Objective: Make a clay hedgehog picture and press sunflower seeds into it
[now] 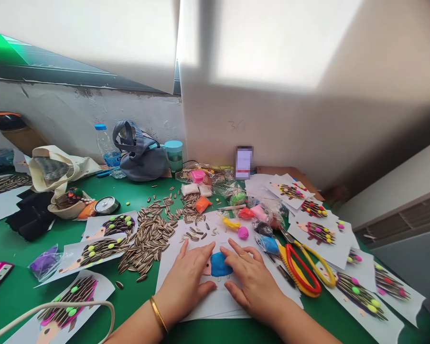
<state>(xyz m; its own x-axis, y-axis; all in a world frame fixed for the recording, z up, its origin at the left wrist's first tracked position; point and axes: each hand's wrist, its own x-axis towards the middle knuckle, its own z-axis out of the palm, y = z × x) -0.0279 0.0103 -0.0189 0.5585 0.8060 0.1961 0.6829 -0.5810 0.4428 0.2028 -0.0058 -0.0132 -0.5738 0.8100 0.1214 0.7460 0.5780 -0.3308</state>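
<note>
A sheet of white paper lies in front of me, with a flat blue clay shape and a small pink part on its left side. My left hand rests on the paper left of the shape, fingers spread. On the other side my right hand is spread too, its fingertips at the blue clay's right edge. Neither hand holds anything. Just beyond the hands are a few sunflower seeds, a pink clay ball and a yellow clay piece.
A pile of sunflower seeds is at the left. Red and yellow scissors lie at the right. Finished hedgehog pictures flank both sides. A phone, a bag and a bottle stand at the back.
</note>
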